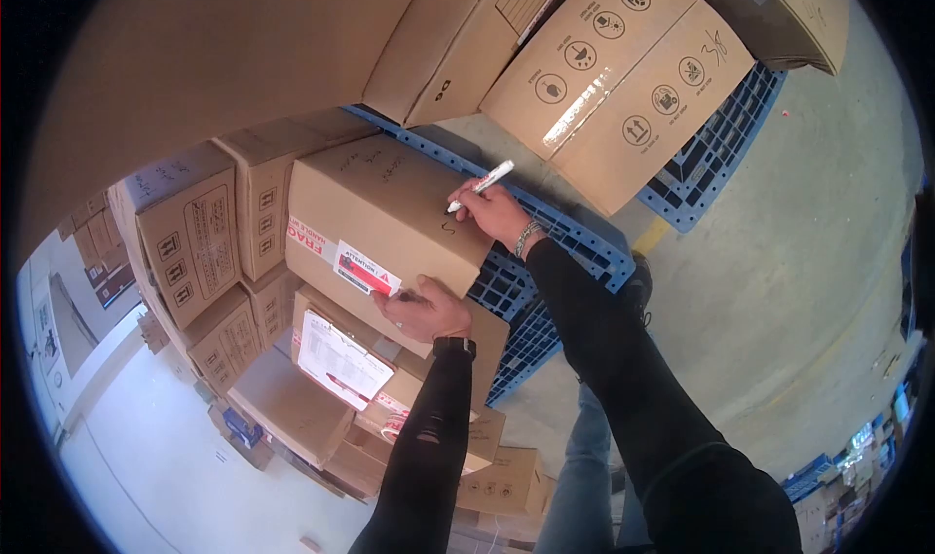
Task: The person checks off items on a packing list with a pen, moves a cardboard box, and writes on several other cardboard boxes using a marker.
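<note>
Right hand [494, 215]: fingers closed round a white marker [482, 186], dark tip angled down at the upper face of a brown cardboard carton [390, 199]. Whether the tip touches the board, cannot tell. A short curved black mark sits just beside it; more black handwriting farther off on the same face, to the left of this hand. Beaded bracelet [528, 239] at the wrist.

Left hand [429, 311]: open, laid against the side of that carton, thumb apart from the fingers and pointing up toward the top edge. Nothing seen gripped. Fingertips at the lower end of a red-and-white "ATTENTION" label [366, 268]. Dark wristband [455, 345] on this wrist. The two hands are apart, the carton's edge between them.

Left of the left hand and below the label: clipboard [343, 361] with printed sheet, red pen [348, 387] lying across its lower part. Red-and-white fragile tape [310, 238] runs on the carton's side, beyond the label.

Just under the right forearm: blue plastic pallet [504, 292], open grid. Beyond the right hand, a larger carton [623, 82] printed with handling symbols, a second blue pallet [706, 165] beside it. Well left of both hands, stacked cartons [190, 238].
</note>
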### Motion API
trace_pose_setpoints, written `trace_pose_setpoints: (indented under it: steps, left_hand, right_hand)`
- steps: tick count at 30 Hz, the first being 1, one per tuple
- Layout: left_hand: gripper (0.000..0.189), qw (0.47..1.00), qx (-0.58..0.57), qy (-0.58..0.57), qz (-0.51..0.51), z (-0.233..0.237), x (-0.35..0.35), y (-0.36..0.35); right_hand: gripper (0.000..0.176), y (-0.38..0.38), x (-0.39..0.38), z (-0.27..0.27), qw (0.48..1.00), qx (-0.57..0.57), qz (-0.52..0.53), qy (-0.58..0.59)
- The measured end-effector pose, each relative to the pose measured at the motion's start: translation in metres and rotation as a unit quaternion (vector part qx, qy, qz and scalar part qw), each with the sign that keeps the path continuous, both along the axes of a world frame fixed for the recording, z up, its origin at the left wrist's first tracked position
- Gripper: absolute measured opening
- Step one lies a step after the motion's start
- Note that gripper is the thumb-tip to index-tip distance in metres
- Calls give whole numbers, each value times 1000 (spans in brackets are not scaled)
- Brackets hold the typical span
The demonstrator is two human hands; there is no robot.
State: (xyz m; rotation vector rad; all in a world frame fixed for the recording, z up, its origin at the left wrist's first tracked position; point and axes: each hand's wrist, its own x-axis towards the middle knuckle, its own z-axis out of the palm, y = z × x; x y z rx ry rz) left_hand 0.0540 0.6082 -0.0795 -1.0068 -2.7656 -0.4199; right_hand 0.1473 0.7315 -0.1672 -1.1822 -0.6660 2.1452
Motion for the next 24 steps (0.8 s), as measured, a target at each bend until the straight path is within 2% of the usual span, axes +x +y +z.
trace_pose_setpoints:
  steps: [1,4,5,8,11,14,17,20,22,23,24]
  left_hand:
    - [77,1000,3,13,-16,0,-1,-1]
    - [77,998,-4,-55,40,7,8,3]
    - [77,999,-1,-43,31,6,8,4]
    - [76,1000,0,-10,9,3,5,2]
    - [76,1000,-3,6,2,2,4,1]
    - [76,1000,-11,-1,5,3,4,0]
    - [77,999,-28,-1,16,7,5,3]
    - [77,999,-36,10,24,4,5,2]
    - [77,998,-52,-5,39,8,5,2]
    - [78,997,-63,26,26,4,-1,-2]
    - [79,996,-74,57,12,-8,-12,-10]
  right_hand:
    - [24,0,2,-3,1000,-7,13,-8]
    - [23,0,12,-8,999,-32,43,9]
    - [22,-1,14,-10,998,-42,52,22]
    - [22,-5,5,-9,1000,-19,-3,1]
    - [24,-4,6,-10,998,-64,-14,11]
    - [26,-5,9,-12,998,-49,13,-21]
    - [28,-8,14,-17,995,-100,-8,-18]
    - [27,-18,46,13,998,-52,-2,-40]
    - [29,-35,71,46,998,40,34,-48]
    - [29,-40,83,64,994,87,51,-50]
    - [30,-25,101,113,976,113,177,-53]
